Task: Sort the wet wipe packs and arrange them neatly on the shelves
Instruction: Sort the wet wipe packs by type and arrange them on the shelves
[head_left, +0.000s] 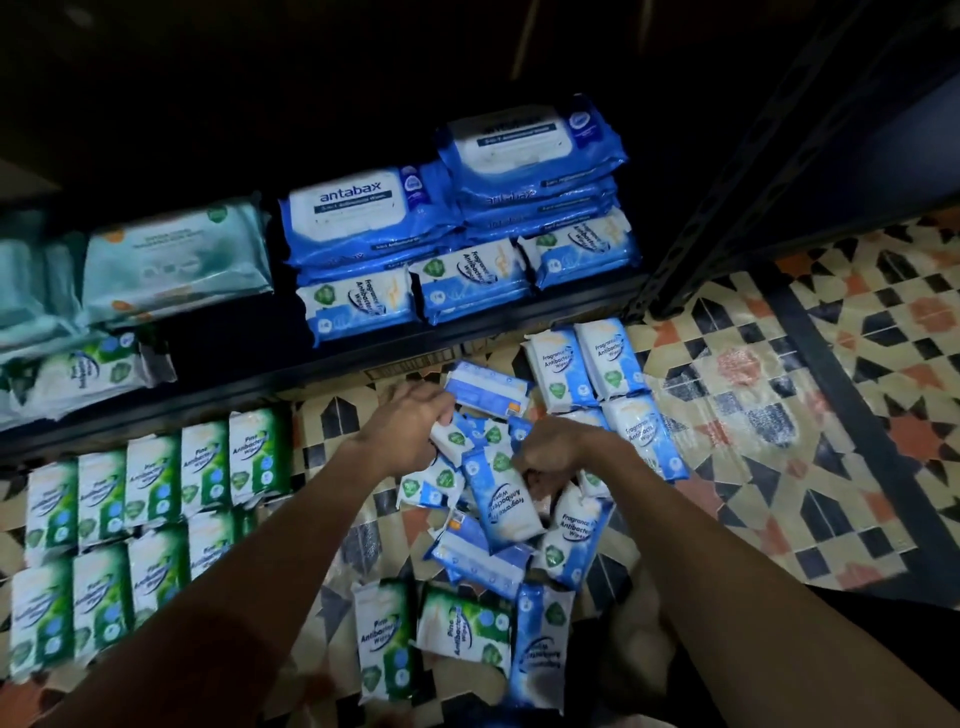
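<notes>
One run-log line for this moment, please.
stage: sorting floor pile | left hand: grips blue pack | right hand: in blue wipe pile | shelf: part stocked

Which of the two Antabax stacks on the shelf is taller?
The right Antabax stack, nearest the shelf's corner post, is taller: several packs are piled there, and its top pack sits above the left Antabax stack.
</notes>
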